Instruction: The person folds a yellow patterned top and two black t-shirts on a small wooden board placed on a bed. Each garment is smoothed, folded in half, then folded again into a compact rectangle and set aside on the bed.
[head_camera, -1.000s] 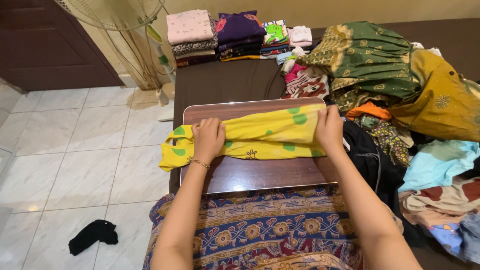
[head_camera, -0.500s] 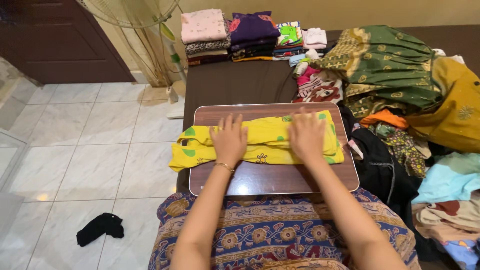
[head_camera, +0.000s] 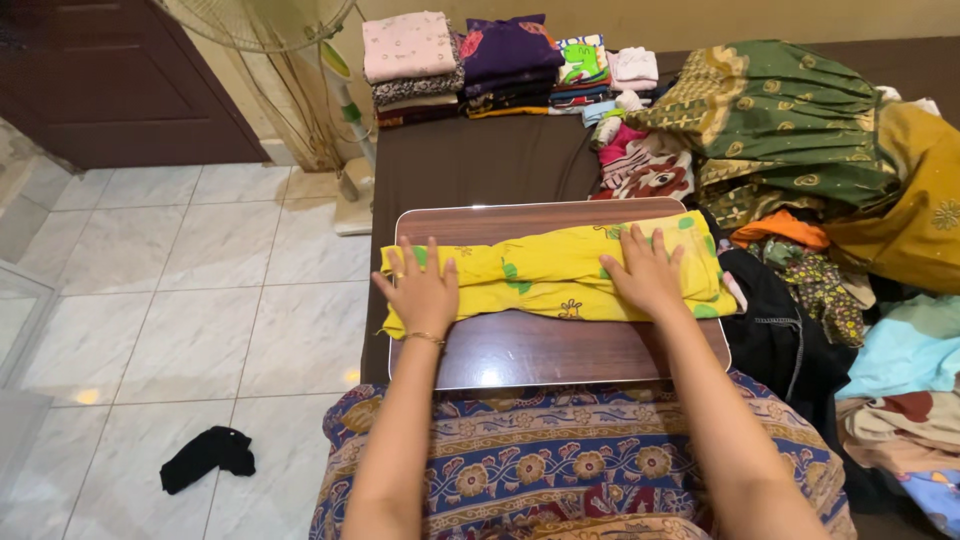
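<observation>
While both your palms rest flat on it, the yellow garment (head_camera: 555, 272) with green spots lies folded into a long band across the middle of the frame, on the brown surface (head_camera: 545, 350) over your lap. Its long axis runs left to right, crosswise to your forearms. Your left hand (head_camera: 422, 287) is spread open, fingers splayed, pressing the band's left end, right at the surface's left edge. Your right hand (head_camera: 645, 272) is likewise open and flat, pressing the cloth right of centre, with a short stretch of fabric lying beyond it toward the right edge. Neither hand grips anything; both only bear down. The bare length of cloth lies between the two hands, so each end sits directly under or just beside its own hand, the left end nearest the left hand.

At the upper middle of the frame, stacks of folded clothes (head_camera: 500, 60) sit on the dark bed (head_camera: 470, 160). A loose heap of unfolded clothes (head_camera: 820, 170) fills the right side. On the tiled floor (head_camera: 200, 300) at lower left lies a black cloth (head_camera: 208, 458).
</observation>
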